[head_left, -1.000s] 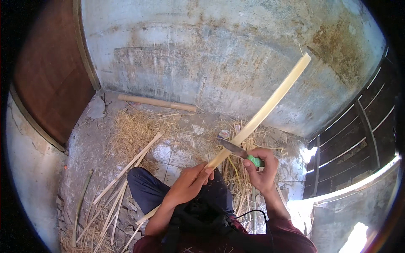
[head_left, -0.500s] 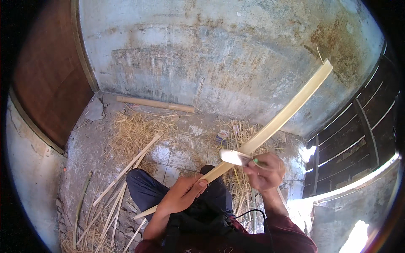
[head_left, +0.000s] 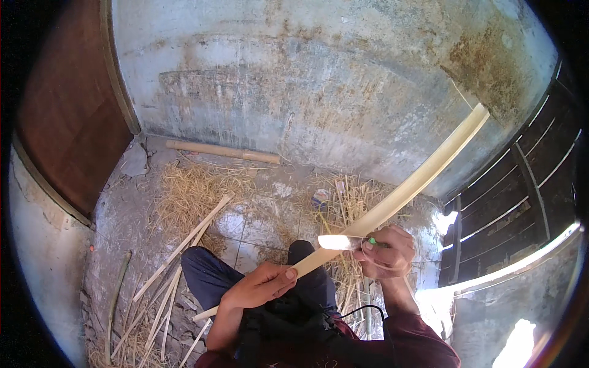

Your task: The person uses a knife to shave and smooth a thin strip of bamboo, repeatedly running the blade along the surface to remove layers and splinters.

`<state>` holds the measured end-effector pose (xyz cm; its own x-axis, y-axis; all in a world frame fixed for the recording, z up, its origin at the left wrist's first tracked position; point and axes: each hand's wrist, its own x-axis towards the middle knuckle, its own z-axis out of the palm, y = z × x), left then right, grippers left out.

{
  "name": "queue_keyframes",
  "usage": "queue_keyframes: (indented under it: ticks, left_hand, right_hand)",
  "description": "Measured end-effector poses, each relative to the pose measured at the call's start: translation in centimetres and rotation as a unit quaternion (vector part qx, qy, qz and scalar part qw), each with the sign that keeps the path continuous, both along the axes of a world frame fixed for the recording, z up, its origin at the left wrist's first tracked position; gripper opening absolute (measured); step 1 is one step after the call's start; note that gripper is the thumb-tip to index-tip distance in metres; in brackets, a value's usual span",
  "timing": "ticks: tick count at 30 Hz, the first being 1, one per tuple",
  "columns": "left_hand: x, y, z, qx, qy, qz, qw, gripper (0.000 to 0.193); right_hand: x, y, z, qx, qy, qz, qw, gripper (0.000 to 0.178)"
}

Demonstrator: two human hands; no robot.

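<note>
A long pale split bamboo strip [head_left: 414, 184] slants across my lap, its far end raised toward the right side of the wall. My left hand [head_left: 262, 285] is closed around its lower part, with the near end poking out past the wrist. In my right hand [head_left: 385, 250] is a knife [head_left: 339, 242], its broad blade shining with glare and lying across the strip, partly hiding it. A bit of green shows at the knife's handle, most of which the fingers cover. A thin curled sliver loops by my right fingers, and another fine sliver sticks up from the strip's far end.
Straw-like shavings [head_left: 196, 190] lie heaped on the floor, with more around the sticks at right. Several thin bamboo strips [head_left: 184, 248] rest at left near a greenish stick [head_left: 118, 300]. A bamboo pole [head_left: 224, 151] lies along the stained wall [head_left: 245, 92]. A brown door [head_left: 64, 104] stands left.
The strip's far end has dipped and shifted slightly right. The knife blade has turned more level, still across the strip. My left hand keeps its hold.
</note>
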<state>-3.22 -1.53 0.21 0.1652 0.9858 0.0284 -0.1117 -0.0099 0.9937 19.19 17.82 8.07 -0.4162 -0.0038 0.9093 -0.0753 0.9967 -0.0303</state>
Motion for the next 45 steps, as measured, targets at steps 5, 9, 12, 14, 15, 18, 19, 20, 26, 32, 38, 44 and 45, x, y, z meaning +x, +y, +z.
queue_keyframes:
  ticks: [5, 9, 12, 14, 15, 18, 19, 20, 26, 32, 38, 44, 45]
  left_hand:
    - [0.0, 0.0, 0.3, -0.005, -0.033, -0.034, 0.999, 0.054]
    - [0.1, -0.1, 0.0, -0.004, -0.043, -0.041, 0.998, 0.054]
    - [0.0, -0.4, -0.1, -0.022, -0.052, -0.048, 0.997, 0.055]
    - [-0.1, -0.4, -0.3, -0.033, -0.058, -0.056, 0.996, 0.055]
    - [-0.1, -0.4, -0.3, -0.026, -0.057, -0.056, 0.996, 0.055]
    - [-0.1, -0.3, -0.6, -0.017, -0.049, -0.054, 0.997, 0.055]
    - [-0.2, -0.4, -0.6, -0.017, -0.047, -0.052, 0.997, 0.055]
    - [-0.2, -0.4, -0.6, -0.018, -0.044, -0.05, 0.998, 0.054]
    - [-0.1, -0.7, 0.2, -0.042, -0.027, -0.013, 0.999, 0.06]
    - [-0.7, -0.6, -0.2, -0.052, -0.062, -0.049, 0.996, 0.059]
    - [-1.1, -0.8, -1.0, -0.095, -0.067, -0.067, 0.991, 0.057]
    - [-1.4, -1.1, -2.4, -0.086, -0.058, -0.08, 0.991, 0.057]
    - [-1.2, -1.1, -2.3, -0.098, -0.052, -0.063, 0.992, 0.058]
  right_hand:
    - [0.5, 0.4, 0.3, 0.026, 0.001, 0.003, 1.0, 0.035]
    - [0.4, 0.0, 1.5, 0.06, -0.002, -0.017, 0.998, 0.035]
    - [1.0, 0.7, 1.4, 0.056, 0.031, -0.02, 0.998, 0.034]
    - [1.6, 1.5, 1.5, 0.045, 0.057, -0.027, 0.997, 0.034]
    - [1.9, 1.8, 1.5, 0.039, 0.066, -0.031, 0.997, 0.034]
    - [2.0, 2.2, 1.9, 0.057, 0.057, -0.038, 0.996, 0.029]
    - [2.1, 2.2, 1.9, 0.057, 0.057, -0.041, 0.996, 0.028]
    - [2.2, 2.2, 1.9, 0.058, 0.057, -0.044, 0.996, 0.028]
    - [1.7, 1.7, 1.2, 0.008, 0.032, 0.018, 0.999, 0.03]
    - [2.0, 2.1, 2.1, 0.023, 0.046, 0.025, 0.998, 0.029]
    - [2.7, 2.6, 3.6, 0.078, -0.01, 0.002, 0.997, 0.028]
    - [5.1, 6.1, 2.9, -0.082, 0.204, -0.07, 0.973, 0.017]
    - [5.2, 6.1, 2.8, -0.098, 0.182, -0.097, 0.974, 0.017]
